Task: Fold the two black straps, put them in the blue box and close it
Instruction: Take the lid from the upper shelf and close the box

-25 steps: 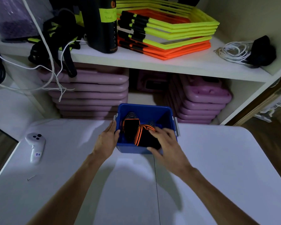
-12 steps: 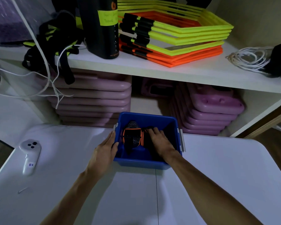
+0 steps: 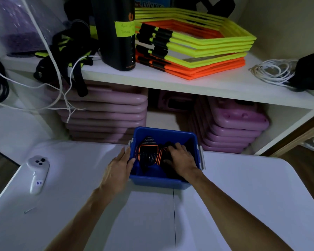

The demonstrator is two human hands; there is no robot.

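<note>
1. Your left hand (image 3: 119, 169) rests flat, fingers straight, against the blue box (image 3: 158, 182) at its left wall.
2. Your right hand (image 3: 180, 158) reaches inside, covering the second strap (image 3: 168, 148); you cannot tell whether it grips or presses.
3. The first folded strap (image 3: 149, 153) lies in plain view inside the box, which has no lid on.

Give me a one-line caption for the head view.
Right hand presses a folded strap into the open blue box; left hand steadies it.

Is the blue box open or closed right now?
Open. The blue box has no lid on; the folded strap shows inside, and the right hand reaches in.
</note>
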